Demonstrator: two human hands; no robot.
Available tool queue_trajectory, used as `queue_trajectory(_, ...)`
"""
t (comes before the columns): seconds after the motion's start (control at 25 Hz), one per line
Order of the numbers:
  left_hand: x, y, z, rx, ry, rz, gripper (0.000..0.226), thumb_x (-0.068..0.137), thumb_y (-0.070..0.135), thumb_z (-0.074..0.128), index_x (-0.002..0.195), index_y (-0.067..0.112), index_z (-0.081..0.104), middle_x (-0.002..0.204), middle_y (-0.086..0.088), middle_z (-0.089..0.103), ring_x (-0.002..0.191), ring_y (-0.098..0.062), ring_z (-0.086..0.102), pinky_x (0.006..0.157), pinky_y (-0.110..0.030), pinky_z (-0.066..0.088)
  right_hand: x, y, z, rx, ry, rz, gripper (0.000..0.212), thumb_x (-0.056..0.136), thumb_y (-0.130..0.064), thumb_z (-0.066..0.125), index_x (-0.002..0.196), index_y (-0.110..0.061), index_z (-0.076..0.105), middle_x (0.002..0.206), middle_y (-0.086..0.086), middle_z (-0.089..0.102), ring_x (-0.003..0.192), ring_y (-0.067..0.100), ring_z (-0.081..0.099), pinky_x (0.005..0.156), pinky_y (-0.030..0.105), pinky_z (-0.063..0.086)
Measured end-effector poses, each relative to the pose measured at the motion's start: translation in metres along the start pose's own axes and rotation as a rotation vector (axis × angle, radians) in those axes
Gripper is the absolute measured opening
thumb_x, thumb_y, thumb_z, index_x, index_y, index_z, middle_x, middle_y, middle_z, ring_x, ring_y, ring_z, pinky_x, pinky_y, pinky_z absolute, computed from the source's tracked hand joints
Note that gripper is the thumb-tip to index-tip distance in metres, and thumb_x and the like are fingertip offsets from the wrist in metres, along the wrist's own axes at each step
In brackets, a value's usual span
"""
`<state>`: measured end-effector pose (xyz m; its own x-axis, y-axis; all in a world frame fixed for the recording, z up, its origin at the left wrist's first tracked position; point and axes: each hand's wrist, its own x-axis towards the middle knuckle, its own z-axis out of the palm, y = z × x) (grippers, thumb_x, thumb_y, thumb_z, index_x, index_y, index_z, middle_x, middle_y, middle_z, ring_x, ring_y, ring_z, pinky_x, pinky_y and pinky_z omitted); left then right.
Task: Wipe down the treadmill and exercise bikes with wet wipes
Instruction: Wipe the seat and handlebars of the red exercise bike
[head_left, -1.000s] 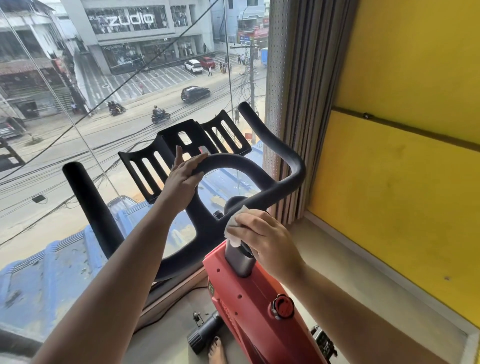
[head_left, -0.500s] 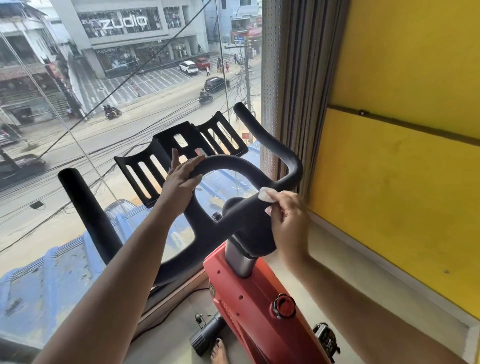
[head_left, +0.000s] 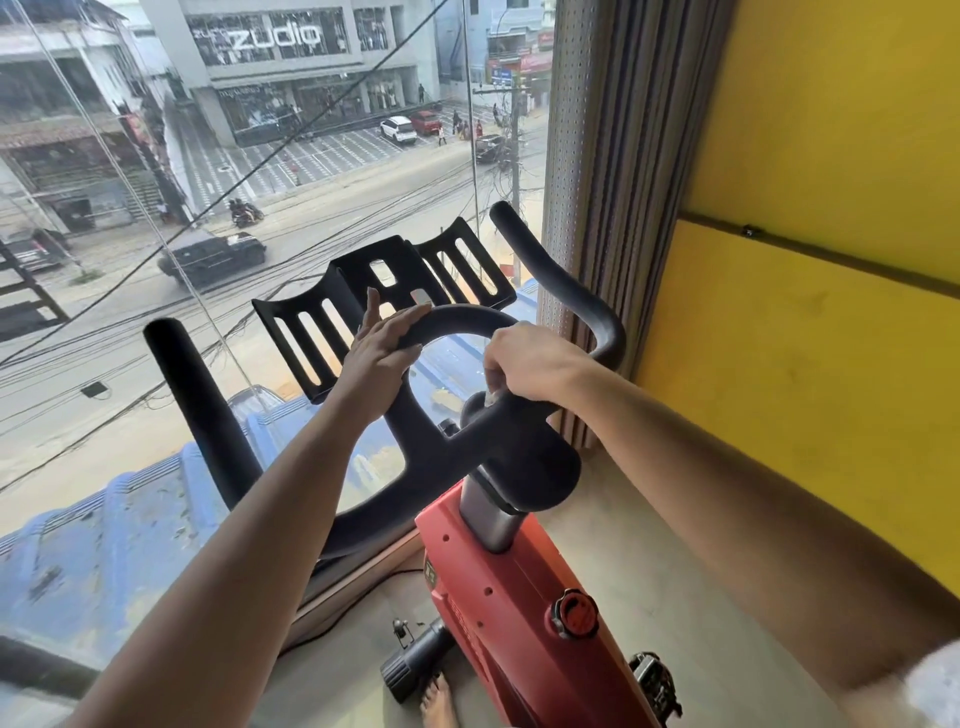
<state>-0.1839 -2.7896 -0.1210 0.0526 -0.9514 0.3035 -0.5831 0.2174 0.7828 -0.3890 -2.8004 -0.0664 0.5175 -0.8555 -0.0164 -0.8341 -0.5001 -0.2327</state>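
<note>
While clasping handlebar (head_left: 467, 317), right hand (head_left: 535, 364) holds wipe (head_left: 491, 399)

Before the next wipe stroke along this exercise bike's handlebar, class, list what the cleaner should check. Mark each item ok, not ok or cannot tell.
1. Wet wipe is in the right hand's grip, pressed against the handlebar: ok.
2. Left hand rests on the handlebar's loop to steady it: ok.
3. Bar beyond the right hand, up to its tip, has nothing on it: ok.
4. Wipe is damp enough: cannot tell, since only a corner shows.
5. Slotted tray is already wiped: cannot tell.
6. Bare foot is apart from the pedal: ok.
</note>
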Motion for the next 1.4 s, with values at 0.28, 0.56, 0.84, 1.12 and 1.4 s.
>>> queue_trajectory(0.28, 0.0, 0.001, -0.001, 0.043, -0.021, -0.025, 0.062, 0.078, 0.027, 0.046, 0.14, 0.028, 0.05, 0.151, -0.003, 0.043, 0.15, -0.008, -0.009, 0.121, -0.044, 0.007, -0.002, 0.0, -0.008, -0.017, -0.085, -0.131, 0.033, 0.092, 0.0, 0.049, 0.1, -0.021, 0.072, 0.114, 0.002, 0.063, 0.097, 0.016, 0.058, 0.088, 0.031, 0.051)
queue_trajectory(0.56, -0.002, 0.006, -0.003, 0.081, -0.015, -0.025, 0.066, 0.076, 0.027, 0.044, 0.142, 0.027, 0.049, 0.153, -0.002, 0.04, 0.148, -0.003, -0.01, 0.117, -0.04, 0.009, 0.005, -0.018, 0.006, -0.027, -0.197, -0.36, 0.031, 0.089, 0.001, 0.054, 0.092, -0.021, 0.074, 0.101, -0.006, 0.065, 0.093, 0.012, 0.058, 0.082, 0.026, 0.048)
queue_trajectory(0.84, -0.003, 0.008, -0.004, 0.098, -0.021, -0.023, 0.067, 0.076, 0.028, 0.043, 0.143, 0.028, 0.048, 0.155, -0.004, 0.039, 0.148, -0.004, -0.009, 0.115, -0.035, 0.012, 0.024, -0.03, 0.011, -0.137, -0.355, -0.497, 0.02, 0.086, -0.003, 0.061, 0.094, -0.015, 0.075, 0.106, 0.0, 0.067, 0.091, 0.014, 0.06, 0.083, 0.022, 0.049)
queue_trajectory(1.12, -0.003, 0.007, -0.005, 0.096, -0.006, -0.025, 0.064, 0.077, 0.028, 0.044, 0.141, 0.032, 0.049, 0.159, -0.002, 0.031, 0.143, 0.005, -0.012, 0.119, -0.041, 0.012, 0.033, -0.013, -0.004, -0.173, -0.224, -0.289, 0.022, 0.091, -0.005, 0.058, 0.102, -0.016, 0.074, 0.112, -0.002, 0.067, 0.099, 0.017, 0.06, 0.083, 0.026, 0.048)
queue_trajectory(1.4, -0.004, 0.011, -0.005, 0.122, -0.034, -0.026, 0.064, 0.08, 0.033, 0.044, 0.144, 0.033, 0.046, 0.16, 0.001, 0.027, 0.143, 0.005, -0.013, 0.119, -0.041, 0.011, 0.011, -0.014, 0.001, -0.021, -0.214, -0.155, 0.044, 0.091, 0.003, 0.041, 0.11, -0.023, 0.07, 0.116, -0.004, 0.065, 0.106, 0.013, 0.059, 0.087, 0.023, 0.045)
